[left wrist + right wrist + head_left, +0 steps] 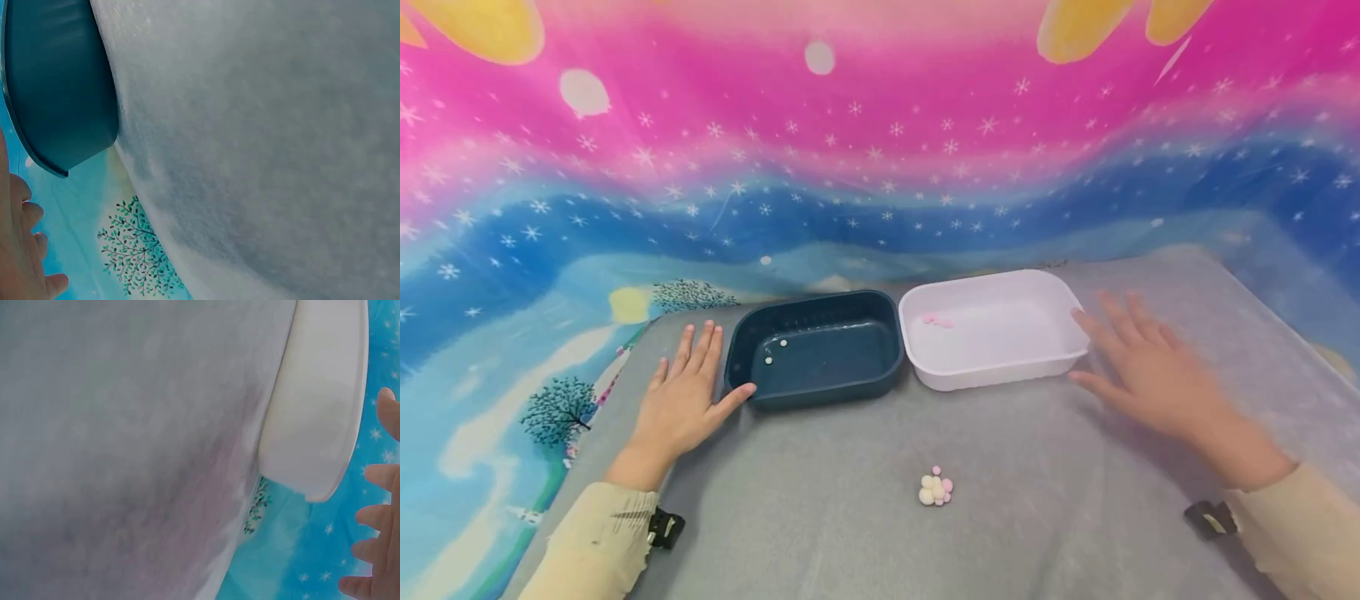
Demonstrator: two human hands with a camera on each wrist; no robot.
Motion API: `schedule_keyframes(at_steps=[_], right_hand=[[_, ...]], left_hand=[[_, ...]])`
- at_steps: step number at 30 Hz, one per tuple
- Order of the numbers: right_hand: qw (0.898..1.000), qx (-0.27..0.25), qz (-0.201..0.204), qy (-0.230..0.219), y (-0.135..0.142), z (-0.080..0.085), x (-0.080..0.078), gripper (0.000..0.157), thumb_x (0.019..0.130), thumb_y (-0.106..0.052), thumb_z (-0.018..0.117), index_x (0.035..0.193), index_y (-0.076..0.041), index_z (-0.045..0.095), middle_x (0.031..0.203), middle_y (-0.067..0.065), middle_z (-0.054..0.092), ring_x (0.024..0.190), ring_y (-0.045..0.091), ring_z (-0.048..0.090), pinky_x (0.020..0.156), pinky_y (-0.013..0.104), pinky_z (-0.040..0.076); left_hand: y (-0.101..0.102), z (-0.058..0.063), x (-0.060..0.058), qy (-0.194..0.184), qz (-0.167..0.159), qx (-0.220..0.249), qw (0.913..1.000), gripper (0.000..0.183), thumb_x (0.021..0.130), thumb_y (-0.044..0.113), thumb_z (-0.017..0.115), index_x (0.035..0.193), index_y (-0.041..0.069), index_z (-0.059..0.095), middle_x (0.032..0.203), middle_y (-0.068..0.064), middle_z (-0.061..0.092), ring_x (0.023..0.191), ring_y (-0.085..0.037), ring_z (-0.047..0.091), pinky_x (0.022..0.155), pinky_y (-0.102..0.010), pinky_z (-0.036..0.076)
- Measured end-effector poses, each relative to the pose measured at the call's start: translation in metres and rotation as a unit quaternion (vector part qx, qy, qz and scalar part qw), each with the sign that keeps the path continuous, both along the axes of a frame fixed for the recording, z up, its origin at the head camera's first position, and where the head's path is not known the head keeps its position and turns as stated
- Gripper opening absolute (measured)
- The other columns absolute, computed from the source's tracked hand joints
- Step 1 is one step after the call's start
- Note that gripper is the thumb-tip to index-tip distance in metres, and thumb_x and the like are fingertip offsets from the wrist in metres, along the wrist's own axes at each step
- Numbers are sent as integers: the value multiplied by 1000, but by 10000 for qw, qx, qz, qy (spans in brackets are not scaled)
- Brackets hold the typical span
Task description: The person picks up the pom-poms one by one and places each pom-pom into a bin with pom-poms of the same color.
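Note:
Side by side on the grey cloth are a dark blue basin (pixel 827 392) on the left and a white basin (pixel 1000 372) on the right. Two small white balls (pixel 769 361) lie in the dark one, a few small pink pieces (pixel 936 320) in the white one. My left hand (pixel 681 404) is spread at the dark basin's left end, thumb at its near rim corner. Spread and slightly blurred, my right hand (pixel 1157 375) is at the white basin's right end, fingertips near the rim. Neither hand grips anything. A cluster of cream and pink balls (pixel 936 488) sits nearer me.
Grey cloth (pixel 820 517) covers the table. Behind it hangs a pink and blue printed backdrop (pixel 880 167) with snowflakes, which also runs down the left side. A black strap device (pixel 666 528) is on my left wrist, and another (pixel 1212 518) on the right.

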State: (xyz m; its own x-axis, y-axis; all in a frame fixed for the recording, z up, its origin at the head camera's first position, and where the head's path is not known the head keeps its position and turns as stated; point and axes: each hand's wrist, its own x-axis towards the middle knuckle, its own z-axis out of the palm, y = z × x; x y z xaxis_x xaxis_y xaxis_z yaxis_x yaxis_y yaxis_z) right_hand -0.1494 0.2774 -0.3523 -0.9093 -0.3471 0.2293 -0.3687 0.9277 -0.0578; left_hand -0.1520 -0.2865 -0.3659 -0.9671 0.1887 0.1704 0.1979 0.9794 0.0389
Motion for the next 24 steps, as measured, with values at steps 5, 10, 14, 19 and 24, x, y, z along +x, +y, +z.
schedule_keyframes(at_steps=[5,10,14,19,24], right_hand=[[9999,-34,159,-13,-9,-1,2,78,88,-54,51,150,-26,14,156,6,-2,141,28,-13,106,66,10],[9997,-15,237,-83,-19,-1,4,78,88,-56,51,150,-30,11,157,4,-2,142,28,-13,103,67,14],[9994,68,325,-22,-26,-1,6,78,87,-57,50,149,-33,10,157,1,-2,142,24,-13,102,67,19],[9986,69,510,97,-35,-2,7,79,85,-57,54,149,-32,14,157,2,2,143,26,-6,99,66,25],[9978,20,656,23,-46,-1,7,78,85,-57,54,149,-29,18,157,3,5,144,28,-1,100,66,25]], left_hand=[[3,0,-2,25,-102,26,9999,93,85,69,39,149,20,-8,156,3,-8,144,-26,-6,106,-63,13],[5,-1,-4,-21,-161,50,9999,93,85,69,39,149,21,-8,156,2,-8,144,-26,-5,106,-63,13],[9,-1,-4,-41,-230,57,9997,94,84,70,40,149,20,-8,156,2,-8,144,-26,-4,106,-63,14],[12,-5,-6,-46,-255,43,9997,95,83,71,39,150,18,-3,156,2,-7,144,-26,-2,106,-63,15],[15,-8,-8,-111,-328,37,9994,94,84,71,38,150,15,1,156,1,-8,144,-25,-1,106,-62,16]])
